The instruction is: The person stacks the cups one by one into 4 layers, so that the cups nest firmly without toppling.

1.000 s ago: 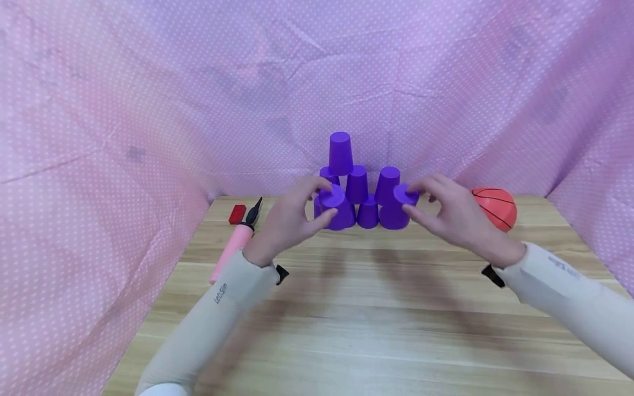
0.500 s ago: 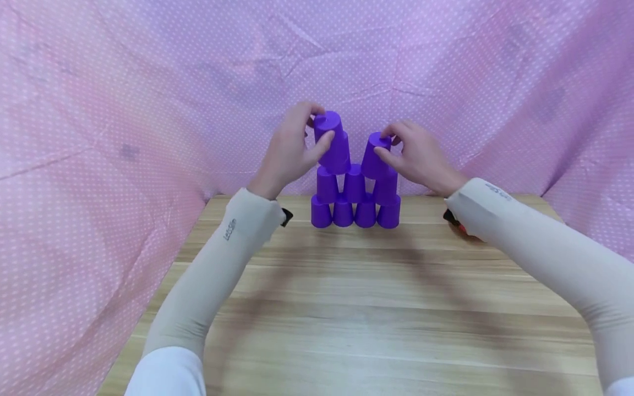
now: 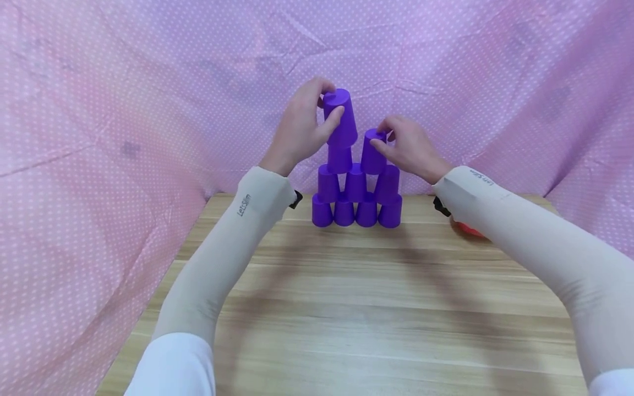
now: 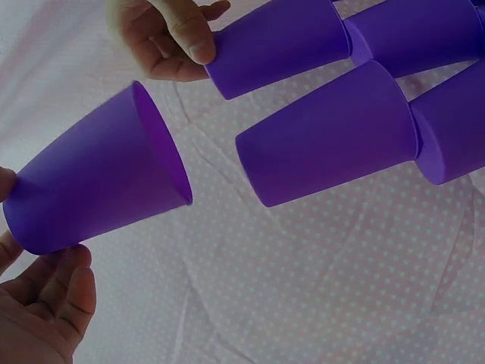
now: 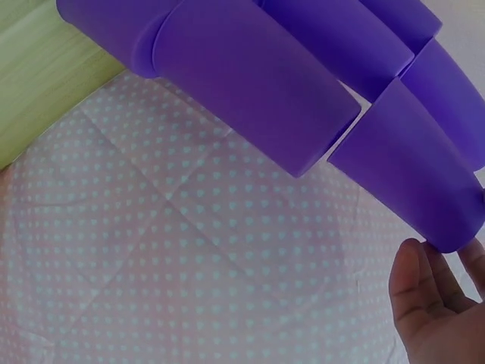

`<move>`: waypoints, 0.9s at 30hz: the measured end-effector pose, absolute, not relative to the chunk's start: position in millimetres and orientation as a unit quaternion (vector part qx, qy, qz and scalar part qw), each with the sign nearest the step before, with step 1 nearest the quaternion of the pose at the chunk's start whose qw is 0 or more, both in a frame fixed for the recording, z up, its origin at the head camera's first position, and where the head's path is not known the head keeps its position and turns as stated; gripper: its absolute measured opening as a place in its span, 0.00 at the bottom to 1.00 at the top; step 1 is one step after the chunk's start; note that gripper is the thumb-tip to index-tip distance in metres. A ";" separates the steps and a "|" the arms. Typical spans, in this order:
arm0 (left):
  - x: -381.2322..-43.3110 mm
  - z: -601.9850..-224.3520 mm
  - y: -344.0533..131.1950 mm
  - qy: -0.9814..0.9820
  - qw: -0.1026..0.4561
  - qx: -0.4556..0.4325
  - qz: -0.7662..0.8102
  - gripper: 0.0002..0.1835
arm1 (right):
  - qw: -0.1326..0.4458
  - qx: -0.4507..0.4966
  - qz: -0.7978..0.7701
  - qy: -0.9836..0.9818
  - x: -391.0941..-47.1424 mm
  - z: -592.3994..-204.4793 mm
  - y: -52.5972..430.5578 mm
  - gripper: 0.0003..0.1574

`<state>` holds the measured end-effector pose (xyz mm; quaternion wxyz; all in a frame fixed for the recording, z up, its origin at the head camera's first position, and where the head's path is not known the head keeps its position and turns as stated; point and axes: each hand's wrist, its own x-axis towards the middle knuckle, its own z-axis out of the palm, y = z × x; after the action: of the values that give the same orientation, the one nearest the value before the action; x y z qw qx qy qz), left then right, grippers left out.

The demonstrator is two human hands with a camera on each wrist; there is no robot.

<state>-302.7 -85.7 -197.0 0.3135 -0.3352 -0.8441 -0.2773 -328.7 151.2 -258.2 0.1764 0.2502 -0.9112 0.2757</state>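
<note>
Upside-down purple cups stand as a pyramid on the table, with several in the bottom row (image 3: 344,214) and three in the second row (image 3: 328,186). One cup (image 3: 339,160) stands on the third level at left. Above it my left hand (image 3: 299,126) pinches another upside-down cup (image 3: 342,124) by its base. The left wrist view shows this held cup (image 4: 95,178) apart from the standing one (image 4: 326,140). My right hand (image 3: 413,148) pinches a cup (image 3: 373,157) near its base at third-level right. Its rim (image 5: 364,125) is close over the second-row cups in the right wrist view.
A wooden tabletop (image 3: 346,308) extends in front of the pyramid. Pink dotted cloth (image 3: 198,110) hangs behind and at the sides. A red ball (image 3: 469,230) shows partly beneath my right forearm.
Both hands have risen with their cups from in front of the pyramid. My left hand has moved up over the third-level cup; the right has shifted left to the third level.
</note>
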 end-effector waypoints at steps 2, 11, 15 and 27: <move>-307.0 -197.8 -82.8 -0.851 0.306 -0.327 -0.274 0.16 | 0.168 0.251 0.279 -0.911 -329.3 -258.1 152.3 0.18; -329.3 -199.3 -70.9 -0.857 0.290 -0.323 -0.277 0.15 | 0.139 0.246 0.279 -0.918 -328.9 -257.5 152.6 0.21; -335.1 -197.1 -65.6 -0.870 0.272 -0.309 -0.272 0.15 | 0.118 0.238 0.288 -0.920 -330.1 -258.9 152.0 0.27; -351.1 -191.7 -48.4 -0.895 0.242 -0.275 -0.256 0.18 | 0.112 0.222 0.313 -0.917 -331.6 -262.9 151.6 0.36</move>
<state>-351.1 -48.4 -191.7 0.2415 -0.2746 -0.8947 -0.2564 -331.6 151.6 -262.9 0.1117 0.2219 -0.9166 0.3133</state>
